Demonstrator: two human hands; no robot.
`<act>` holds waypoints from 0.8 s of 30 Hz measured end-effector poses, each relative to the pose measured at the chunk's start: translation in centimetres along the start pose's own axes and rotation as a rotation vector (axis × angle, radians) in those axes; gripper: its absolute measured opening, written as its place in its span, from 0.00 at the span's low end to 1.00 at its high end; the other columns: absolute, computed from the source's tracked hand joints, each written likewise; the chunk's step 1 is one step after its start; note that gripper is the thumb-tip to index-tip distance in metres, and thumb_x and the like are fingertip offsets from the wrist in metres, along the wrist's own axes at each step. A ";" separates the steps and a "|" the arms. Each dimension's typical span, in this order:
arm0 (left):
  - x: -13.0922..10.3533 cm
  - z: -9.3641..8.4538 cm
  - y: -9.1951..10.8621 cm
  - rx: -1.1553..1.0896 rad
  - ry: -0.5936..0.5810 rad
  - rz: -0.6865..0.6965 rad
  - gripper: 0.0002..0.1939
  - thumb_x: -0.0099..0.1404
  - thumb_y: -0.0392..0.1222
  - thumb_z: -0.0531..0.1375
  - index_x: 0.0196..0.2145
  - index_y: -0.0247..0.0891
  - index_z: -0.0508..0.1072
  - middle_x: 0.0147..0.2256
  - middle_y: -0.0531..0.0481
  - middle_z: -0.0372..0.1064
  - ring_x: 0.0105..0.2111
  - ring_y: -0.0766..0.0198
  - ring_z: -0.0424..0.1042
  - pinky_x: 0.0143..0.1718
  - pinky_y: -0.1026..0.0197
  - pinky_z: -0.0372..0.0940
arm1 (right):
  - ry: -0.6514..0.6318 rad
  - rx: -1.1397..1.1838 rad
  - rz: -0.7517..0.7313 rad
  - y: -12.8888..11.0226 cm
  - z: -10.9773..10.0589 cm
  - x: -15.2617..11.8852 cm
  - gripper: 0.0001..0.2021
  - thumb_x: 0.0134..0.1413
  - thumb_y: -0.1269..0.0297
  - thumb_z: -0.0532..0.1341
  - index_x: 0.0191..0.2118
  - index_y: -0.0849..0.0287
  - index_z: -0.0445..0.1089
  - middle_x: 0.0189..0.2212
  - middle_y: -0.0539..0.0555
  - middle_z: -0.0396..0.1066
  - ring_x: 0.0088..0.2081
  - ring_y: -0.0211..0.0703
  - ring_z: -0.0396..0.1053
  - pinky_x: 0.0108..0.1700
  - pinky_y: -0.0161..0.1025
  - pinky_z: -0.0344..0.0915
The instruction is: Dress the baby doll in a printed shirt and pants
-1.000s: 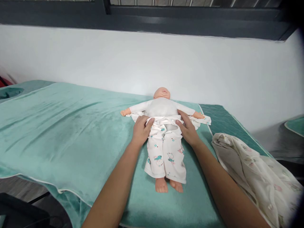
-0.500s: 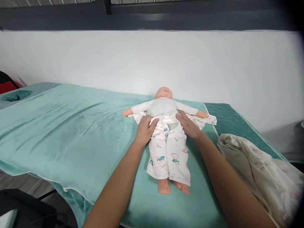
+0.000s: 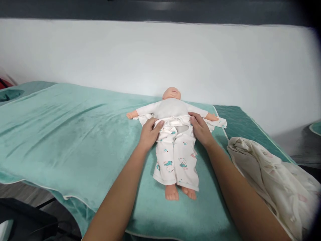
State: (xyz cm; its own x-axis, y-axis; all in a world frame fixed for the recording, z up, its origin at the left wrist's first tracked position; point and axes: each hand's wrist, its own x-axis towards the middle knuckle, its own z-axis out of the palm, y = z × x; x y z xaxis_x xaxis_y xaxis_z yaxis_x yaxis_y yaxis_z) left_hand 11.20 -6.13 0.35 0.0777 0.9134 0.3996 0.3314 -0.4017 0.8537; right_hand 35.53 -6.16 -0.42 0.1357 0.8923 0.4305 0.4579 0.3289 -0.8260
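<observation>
Between left grip [image 3: 148, 132], right grip [image 3: 201, 130], trousers [image 3: 165, 157] (printed)

The head view looks from above the near edge of the green cover [image 3: 75, 144], forward and down, facing the white wall [image 3: 155, 57] almost squarely across the upper part of the frame. It sits near enough for the left forearm [image 3: 119, 194] and right forearm [image 3: 238, 190] to enter large at the bottom edge, yet takes in the whole doll [image 3: 173, 108] around the centre.
</observation>
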 end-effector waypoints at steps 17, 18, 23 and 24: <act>-1.7 -0.7 0.7 0.264 -0.152 0.336 0.10 0.61 0.39 0.65 0.35 0.41 0.66 0.39 0.49 0.67 0.44 0.56 0.62 0.46 0.54 0.60 | -0.137 -0.411 -0.513 -3.1 0.3 -1.5 0.22 0.56 0.42 0.65 0.45 0.52 0.64 0.64 0.59 0.54 0.65 0.60 0.49 0.64 0.59 0.50; -1.7 -0.5 0.7 0.307 -0.139 0.362 0.09 0.61 0.38 0.64 0.34 0.41 0.65 0.37 0.49 0.68 0.42 0.56 0.62 0.45 0.54 0.59 | -0.122 -0.429 -0.528 -3.2 0.3 -1.5 0.20 0.56 0.43 0.65 0.42 0.52 0.64 0.63 0.59 0.56 0.64 0.60 0.51 0.63 0.59 0.51; -1.9 0.0 0.3 0.496 -0.082 0.459 0.08 0.60 0.37 0.62 0.34 0.41 0.64 0.32 0.51 0.68 0.37 0.57 0.63 0.41 0.53 0.57 | -0.046 -0.520 -0.573 -3.4 0.3 -2.0 0.16 0.56 0.51 0.67 0.30 0.55 0.63 0.52 0.57 0.66 0.54 0.57 0.58 0.54 0.55 0.56; -2.0 0.0 0.3 0.520 -0.074 0.497 0.07 0.61 0.38 0.61 0.34 0.41 0.64 0.32 0.51 0.68 0.37 0.56 0.64 0.41 0.53 0.57 | -0.025 -0.534 -0.592 -3.4 0.3 -2.2 0.16 0.56 0.53 0.67 0.29 0.55 0.62 0.48 0.56 0.67 0.51 0.56 0.59 0.52 0.54 0.56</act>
State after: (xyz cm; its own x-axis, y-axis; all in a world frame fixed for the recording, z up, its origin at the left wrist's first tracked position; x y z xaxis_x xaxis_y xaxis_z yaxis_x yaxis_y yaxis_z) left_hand 11.11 -8.06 -0.23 0.3927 0.6403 0.6601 0.6436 -0.7041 0.3000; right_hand 33.41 -9.12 1.38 -0.2785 0.6242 0.7299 0.8075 0.5636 -0.1739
